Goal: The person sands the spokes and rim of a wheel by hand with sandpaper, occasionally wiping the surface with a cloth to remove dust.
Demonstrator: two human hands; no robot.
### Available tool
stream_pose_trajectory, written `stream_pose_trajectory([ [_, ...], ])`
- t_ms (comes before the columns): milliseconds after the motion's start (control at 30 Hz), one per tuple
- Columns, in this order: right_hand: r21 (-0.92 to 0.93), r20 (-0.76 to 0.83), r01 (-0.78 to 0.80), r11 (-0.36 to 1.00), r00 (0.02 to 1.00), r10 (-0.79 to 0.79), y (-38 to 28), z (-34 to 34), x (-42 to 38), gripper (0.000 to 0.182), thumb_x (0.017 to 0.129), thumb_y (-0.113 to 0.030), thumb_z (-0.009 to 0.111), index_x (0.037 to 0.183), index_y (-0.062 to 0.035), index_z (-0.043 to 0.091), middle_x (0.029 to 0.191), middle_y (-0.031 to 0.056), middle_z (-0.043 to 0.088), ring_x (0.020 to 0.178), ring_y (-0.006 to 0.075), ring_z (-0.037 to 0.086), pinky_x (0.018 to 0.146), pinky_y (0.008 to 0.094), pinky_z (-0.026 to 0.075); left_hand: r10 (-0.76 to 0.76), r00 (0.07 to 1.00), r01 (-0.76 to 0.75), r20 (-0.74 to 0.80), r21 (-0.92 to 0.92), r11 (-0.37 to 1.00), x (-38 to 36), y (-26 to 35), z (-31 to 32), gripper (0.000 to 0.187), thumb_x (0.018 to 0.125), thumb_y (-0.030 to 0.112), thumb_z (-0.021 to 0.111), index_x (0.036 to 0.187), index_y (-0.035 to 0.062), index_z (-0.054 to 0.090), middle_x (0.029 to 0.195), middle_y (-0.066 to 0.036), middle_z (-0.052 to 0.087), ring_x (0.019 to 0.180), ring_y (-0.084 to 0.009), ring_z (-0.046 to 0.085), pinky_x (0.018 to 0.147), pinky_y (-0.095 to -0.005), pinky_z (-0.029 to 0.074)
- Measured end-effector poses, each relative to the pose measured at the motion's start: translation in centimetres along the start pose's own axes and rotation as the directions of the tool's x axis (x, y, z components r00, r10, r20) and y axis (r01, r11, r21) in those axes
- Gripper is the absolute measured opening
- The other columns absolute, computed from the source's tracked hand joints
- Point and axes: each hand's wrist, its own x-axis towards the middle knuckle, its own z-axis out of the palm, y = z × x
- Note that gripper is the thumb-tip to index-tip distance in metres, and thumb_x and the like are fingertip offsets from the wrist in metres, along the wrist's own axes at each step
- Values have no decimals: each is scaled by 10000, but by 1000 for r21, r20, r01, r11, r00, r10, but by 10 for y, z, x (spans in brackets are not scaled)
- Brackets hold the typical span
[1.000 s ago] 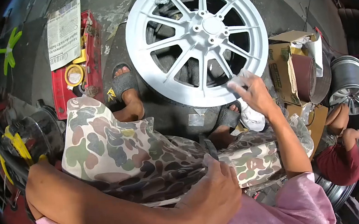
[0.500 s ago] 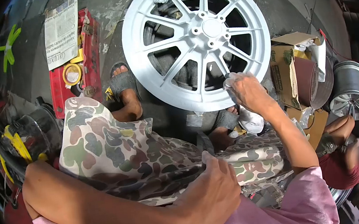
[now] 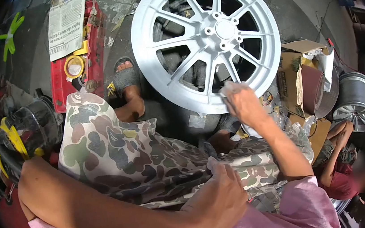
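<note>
A light grey multi-spoke wheel rim (image 3: pixel 176 99) lies face up in front of me. At its near edge, my right hand (image 3: pixel 245 104) is closed on a small greyish sanding piece (image 3: pixel 230 88), pressed to the rim by a spoke; its exact kind is blurred. My left hand (image 3: pixel 219 200) rests closed over my lap, by the camouflage cloth (image 3: pixel 100 146) on my legs. A dark grey strip (image 3: pixel 207 149) shows just beyond its fingertips; whether the fingers grip it is hidden.
Left of the wheel stands a red toolbox (image 3: pixel 58 90) with a newspaper (image 3: pixel 66 26) and yellow tape roll (image 3: pixel 74 67). At right are a cardboard box (image 3: pixel 292 81), rolled brown abrasive sheet (image 3: pixel 312 85) and another wheel (image 3: pixel 355 89). A person (image 3: pixel 340 177) sits at lower right.
My right hand has slid a little left along the near edge of the wheel rim, with the greyish piece. The whole view has shifted slightly. My left hand stays in place.
</note>
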Motion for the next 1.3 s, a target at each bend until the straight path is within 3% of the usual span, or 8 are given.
stream_pose_trajectory([
  [67,128,-225,114,985,971,-83,-12,19,1,117,906,-112,569,913,1,597,912,197,598,802,386,616,723,446,494,1,1000,-1,-4,17,1000,-1,2,1,296,727,269,614,757,-1,732,800,-136,602,805,-279,589,869,-476,483],
  [200,230,-141,43,972,990,-11,-14,-1,-13,185,924,-167,592,1003,-7,640,990,175,602,948,364,595,847,441,467,-64,996,67,-56,56,996,-6,11,2,282,775,236,592,862,13,741,868,-127,657,872,-280,610,887,-488,465],
  [333,-94,-266,53,994,961,-76,-12,-2,-30,200,920,-163,608,1042,-12,654,1057,193,604,1048,362,573,898,467,438,4,1000,-4,-14,3,1000,-5,4,2,306,767,248,596,809,-22,734,847,-141,629,822,-285,594,874,-481,479],
  [467,157,-193,-16,988,980,46,-28,24,-17,203,903,-158,630,1035,-9,667,1142,225,607,1103,388,566,995,461,422,14,997,-14,-71,3,1000,-6,10,9,311,783,242,589,842,-24,738,902,-160,652,836,-285,597,880,-484,475],
  [733,-105,-253,62,993,964,-87,-13,26,-31,289,874,-150,662,1144,-52,628,1190,172,581,1111,367,553,975,487,408,-31,995,34,-91,31,999,-17,23,7,285,792,227,579,920,52,764,860,-115,702,866,-259,639,861,-465,457],
  [1067,142,-149,-36,989,987,57,-51,0,-17,199,899,-151,638,1049,-22,663,1070,204,618,1003,386,575,892,471,435,29,999,-30,-37,-32,999,-30,25,1,233,796,215,601,901,81,760,882,-70,711,918,-248,654,905,-495,455],
  [1167,-9,-477,-11,1000,879,6,-54,47,-5,233,880,-128,644,1093,-34,651,1067,205,595,976,380,560,838,471,431,23,996,-31,-92,-87,996,-32,31,8,246,799,209,599,946,85,753,918,-79,709,936,-251,651,923,-500,447],
  [1300,183,-304,-176,967,926,225,-76,34,-18,278,861,-112,651,1132,-51,645,1089,202,590,999,390,563,879,483,429,42,992,-59,-122,-143,988,-38,33,13,277,812,200,589,1009,73,735,978,-101,699,981,-259,637,960,-508,427],
])
